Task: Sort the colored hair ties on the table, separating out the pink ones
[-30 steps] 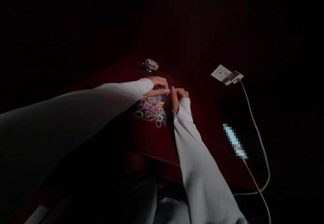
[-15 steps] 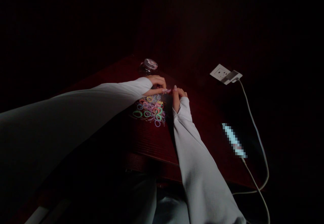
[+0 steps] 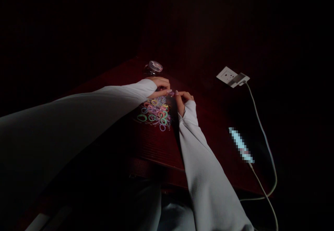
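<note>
Above the back edge of a pile of coloured hair ties (image 3: 156, 111), my left hand (image 3: 162, 85) has thumb and fingers pinched together. My right hand (image 3: 183, 98) faces it from the right, its thumb and forefinger also pinched. Between the two sets of fingertips stretches a small purple hair tie (image 3: 171, 93), held at both sides and partly hidden by the fingers. Green, yellow, orange, pink and purple loops lie tangled in the pile. Just behind my left hand stands a round jar (image 3: 153, 68) with a patterned lid.
The dark red wooden table (image 3: 159, 149) ends close to my lap. On the right, a pixelated bright phone-like object (image 3: 241, 145) has a white cable (image 3: 263, 189) attached. A wall socket (image 3: 226, 76) holds a plugged-in charger (image 3: 241, 79). The surroundings are very dark.
My right thumb and forefinger have moved slightly left and down, closer to my left fingertips, and a purple band now shows between them. The pile and jar stay put.
</note>
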`<state>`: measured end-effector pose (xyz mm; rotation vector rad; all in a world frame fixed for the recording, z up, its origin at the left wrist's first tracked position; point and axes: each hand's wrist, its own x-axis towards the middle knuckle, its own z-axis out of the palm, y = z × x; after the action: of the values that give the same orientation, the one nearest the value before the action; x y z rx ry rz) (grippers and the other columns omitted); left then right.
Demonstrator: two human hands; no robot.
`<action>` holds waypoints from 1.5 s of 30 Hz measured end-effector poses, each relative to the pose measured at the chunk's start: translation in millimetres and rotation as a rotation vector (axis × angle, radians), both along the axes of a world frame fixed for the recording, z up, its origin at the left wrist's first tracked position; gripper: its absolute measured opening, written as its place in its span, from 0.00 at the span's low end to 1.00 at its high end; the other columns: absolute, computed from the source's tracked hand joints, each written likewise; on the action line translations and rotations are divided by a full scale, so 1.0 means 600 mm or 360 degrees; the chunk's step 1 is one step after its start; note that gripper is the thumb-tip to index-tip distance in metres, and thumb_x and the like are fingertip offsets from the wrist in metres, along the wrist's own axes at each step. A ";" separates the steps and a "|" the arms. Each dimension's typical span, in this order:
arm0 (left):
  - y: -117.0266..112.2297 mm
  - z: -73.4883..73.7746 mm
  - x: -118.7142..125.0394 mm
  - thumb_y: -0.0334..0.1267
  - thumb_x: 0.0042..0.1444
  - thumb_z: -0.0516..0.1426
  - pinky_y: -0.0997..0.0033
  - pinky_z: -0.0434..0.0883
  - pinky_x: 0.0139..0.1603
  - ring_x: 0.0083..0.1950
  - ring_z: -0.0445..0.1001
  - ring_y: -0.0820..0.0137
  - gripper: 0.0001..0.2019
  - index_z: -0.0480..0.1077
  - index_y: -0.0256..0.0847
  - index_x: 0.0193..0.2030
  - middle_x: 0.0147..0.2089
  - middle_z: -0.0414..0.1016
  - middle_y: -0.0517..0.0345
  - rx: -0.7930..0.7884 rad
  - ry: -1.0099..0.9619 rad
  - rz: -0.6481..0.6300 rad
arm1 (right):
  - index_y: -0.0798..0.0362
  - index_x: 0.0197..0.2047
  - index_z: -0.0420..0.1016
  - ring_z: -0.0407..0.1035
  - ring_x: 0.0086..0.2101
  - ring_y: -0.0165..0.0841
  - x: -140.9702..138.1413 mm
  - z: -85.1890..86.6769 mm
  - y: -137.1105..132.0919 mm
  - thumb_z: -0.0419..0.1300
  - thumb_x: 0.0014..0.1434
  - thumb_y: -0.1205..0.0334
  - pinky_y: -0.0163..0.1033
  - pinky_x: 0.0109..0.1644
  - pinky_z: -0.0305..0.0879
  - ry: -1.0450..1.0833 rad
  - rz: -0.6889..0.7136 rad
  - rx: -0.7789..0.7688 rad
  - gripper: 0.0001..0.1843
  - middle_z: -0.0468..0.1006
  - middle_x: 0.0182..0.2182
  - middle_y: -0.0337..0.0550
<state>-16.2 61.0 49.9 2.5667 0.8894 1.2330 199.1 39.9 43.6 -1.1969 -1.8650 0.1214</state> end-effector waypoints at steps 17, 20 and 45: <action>0.004 0.004 -0.002 0.44 0.67 0.56 0.70 0.68 0.42 0.39 0.75 0.69 0.14 0.75 0.43 0.32 0.35 0.80 0.58 0.0097 0.0072 0.0097 | 0.47 0.31 0.78 0.69 0.38 0.37 -0.003 0.002 -0.005 0.60 0.73 0.41 0.43 0.49 0.61 0.0034 -0.0005 -0.0011 0.24 0.78 0.30 0.39; 0.002 0.007 -0.004 0.44 0.67 0.55 0.68 0.68 0.42 0.38 0.75 0.68 0.15 0.74 0.43 0.30 0.33 0.78 0.58 0.0104 0.0068 0.0066 | 0.48 0.31 0.79 0.69 0.38 0.37 -0.001 0.004 -0.003 0.60 0.73 0.41 0.43 0.49 0.61 0.0044 -0.0005 -0.0026 0.24 0.79 0.31 0.39; -0.018 0.032 -0.020 0.46 0.78 0.48 0.62 0.69 0.50 0.40 0.77 0.65 0.28 0.79 0.44 0.28 0.31 0.79 0.55 0.0068 0.0165 0.0095 | 0.43 0.33 0.88 0.65 0.41 0.38 -0.044 0.001 -0.070 0.68 0.70 0.48 0.49 0.57 0.62 -0.0241 0.0586 -0.0191 0.15 0.78 0.31 0.39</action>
<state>-28.3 50.0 68.9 2.6775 0.9770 1.1557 172.4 -2.1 44.1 -0.9503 -2.2250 0.3586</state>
